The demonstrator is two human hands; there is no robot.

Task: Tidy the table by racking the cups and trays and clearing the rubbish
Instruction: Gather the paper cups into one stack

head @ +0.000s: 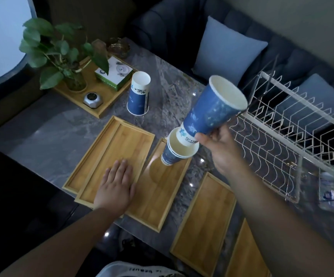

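Observation:
My right hand (220, 148) grips a blue paper cup (214, 108), tilted, with its white base just inside the mouth of a short stack of blue cups (174, 154). That stack stands on a bamboo tray (158, 192) in the middle. My left hand (116, 186) lies flat, fingers apart, on two overlapping bamboo trays (110, 152) to the left. Another blue and white cup (139, 92) stands upside down further back. Two more bamboo trays (206, 220) (246, 256) lie near the front right. A white wire rack (282, 140) stands at the right.
A wooden tray (102, 94) at the back left holds a potted plant (58, 54), a tissue box (114, 72) and a small metal tin (93, 99). A plastic bottle (329, 192) lies by the rack. A dark sofa with blue cushions (228, 48) runs behind the marble table (174, 84).

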